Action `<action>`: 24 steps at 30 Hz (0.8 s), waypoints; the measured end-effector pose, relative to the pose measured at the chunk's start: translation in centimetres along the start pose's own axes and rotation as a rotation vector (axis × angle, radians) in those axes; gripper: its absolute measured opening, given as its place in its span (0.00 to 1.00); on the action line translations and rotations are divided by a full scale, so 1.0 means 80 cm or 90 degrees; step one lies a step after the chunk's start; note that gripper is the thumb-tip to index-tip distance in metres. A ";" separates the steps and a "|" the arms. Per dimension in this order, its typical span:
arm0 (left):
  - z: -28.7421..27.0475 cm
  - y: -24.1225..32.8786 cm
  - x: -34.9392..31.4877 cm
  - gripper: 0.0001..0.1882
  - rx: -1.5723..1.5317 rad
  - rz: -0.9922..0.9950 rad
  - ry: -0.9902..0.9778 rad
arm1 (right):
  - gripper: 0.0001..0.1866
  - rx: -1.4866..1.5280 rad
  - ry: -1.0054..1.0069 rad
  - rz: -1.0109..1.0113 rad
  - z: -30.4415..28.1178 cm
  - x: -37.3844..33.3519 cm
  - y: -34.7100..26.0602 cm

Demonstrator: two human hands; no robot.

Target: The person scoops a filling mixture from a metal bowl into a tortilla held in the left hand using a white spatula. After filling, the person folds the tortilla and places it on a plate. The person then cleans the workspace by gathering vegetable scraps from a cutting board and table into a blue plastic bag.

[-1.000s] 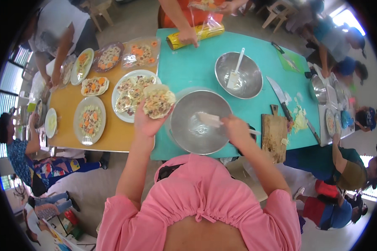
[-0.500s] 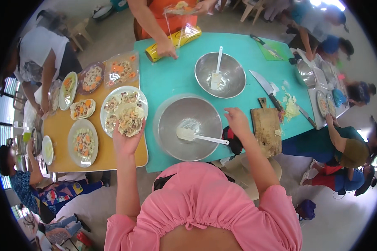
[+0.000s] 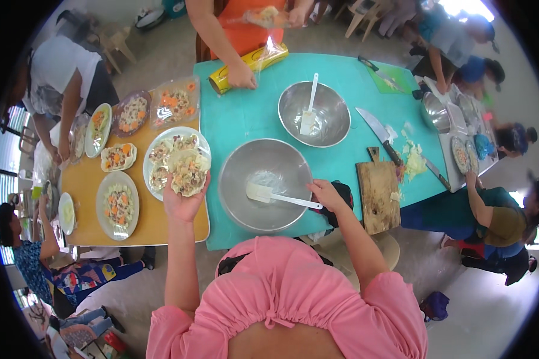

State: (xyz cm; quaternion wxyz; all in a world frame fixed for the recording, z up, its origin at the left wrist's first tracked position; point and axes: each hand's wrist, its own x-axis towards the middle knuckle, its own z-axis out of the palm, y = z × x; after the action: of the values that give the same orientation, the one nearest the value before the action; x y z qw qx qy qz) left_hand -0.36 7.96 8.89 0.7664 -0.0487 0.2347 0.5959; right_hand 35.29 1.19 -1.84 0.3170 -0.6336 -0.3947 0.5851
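While the left hand [image 3: 185,202] cups a topped round [image 3: 188,172], the bowl [image 3: 236,176] looks basically scraped out.
Right hand [image 3: 328,194] is at its rim, can't tell if gripping; plated rounds [image 3: 159,152] already topped.

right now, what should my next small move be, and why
Probably lower the topped round onto the white plate: your left hand holds it at the plate's edge, beside similar topped pieces, and the spatula lies in the large bowl, ungripped.

I can see a way over the turquoise counter [image 3: 239,113], between the yellow roll [image 3: 254,62] and the big bowl [image 3: 281,160]; rightward, the knife [image 3: 374,127] and chopping board [image 3: 377,197] block low passage.
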 end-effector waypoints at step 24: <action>-0.001 0.014 -0.018 0.21 -0.008 0.033 0.005 | 0.11 0.086 0.225 -0.127 -0.098 0.064 -0.079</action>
State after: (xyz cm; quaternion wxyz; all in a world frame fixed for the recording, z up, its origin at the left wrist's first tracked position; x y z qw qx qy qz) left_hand -1.67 6.92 9.65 0.7494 -0.0501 0.2351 0.6169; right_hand 42.26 9.17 1.99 0.4794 -0.6616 -0.3535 0.4556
